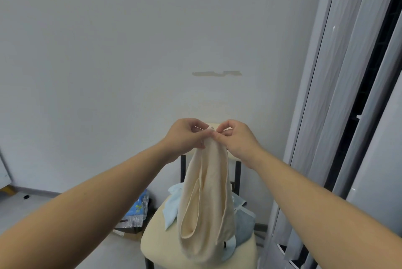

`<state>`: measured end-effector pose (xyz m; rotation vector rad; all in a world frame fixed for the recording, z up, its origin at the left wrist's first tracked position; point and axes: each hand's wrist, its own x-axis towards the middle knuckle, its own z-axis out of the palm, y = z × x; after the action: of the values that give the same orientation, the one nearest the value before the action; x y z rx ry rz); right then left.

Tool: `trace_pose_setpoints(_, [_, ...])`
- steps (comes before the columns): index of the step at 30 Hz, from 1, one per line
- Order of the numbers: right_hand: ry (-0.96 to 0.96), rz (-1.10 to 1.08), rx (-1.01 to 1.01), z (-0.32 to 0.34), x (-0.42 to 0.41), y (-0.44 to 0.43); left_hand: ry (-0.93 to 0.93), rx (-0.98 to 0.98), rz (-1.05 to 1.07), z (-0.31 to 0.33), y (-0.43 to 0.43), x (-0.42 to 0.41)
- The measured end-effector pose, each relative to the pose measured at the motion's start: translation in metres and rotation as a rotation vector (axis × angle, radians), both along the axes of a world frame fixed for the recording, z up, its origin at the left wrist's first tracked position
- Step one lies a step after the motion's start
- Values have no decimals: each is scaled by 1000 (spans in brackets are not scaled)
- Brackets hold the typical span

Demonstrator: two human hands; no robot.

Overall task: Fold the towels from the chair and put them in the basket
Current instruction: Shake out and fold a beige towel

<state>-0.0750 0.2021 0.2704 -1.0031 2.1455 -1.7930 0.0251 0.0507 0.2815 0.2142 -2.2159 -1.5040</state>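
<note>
Behind everything stands a plain pale wall [130,51]. We hold a cream towel [206,203] up over the chair [156,244], far in front of us. Our left hand [185,136] and right hand [237,140] are close together, each pinching its top edge. A light blue towel [171,205] and a grey-blue towel [243,223] lie on the seat.

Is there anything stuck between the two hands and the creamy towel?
No. The left hand and right hand both pinch the top of the cream cloth towel, which hangs over the pale cushioned chair. No basket is in view.
</note>
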Motion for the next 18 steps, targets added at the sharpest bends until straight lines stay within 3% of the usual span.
trace_pose_setpoints(6, [-58,130,103,-2,-2,6,15,-115,-13,-1,-3,0])
trace_pose_setpoints(10, [-151,232,280,0,4,14,67,-219,8,9,-3,0])
trace_pose_setpoints(15, [-246,197,233,1,9,14,131,-385,66,17,-5,-5])
trace_pose_setpoints(18, [-183,223,197,3,14,15,157,-503,63,20,-3,-2])
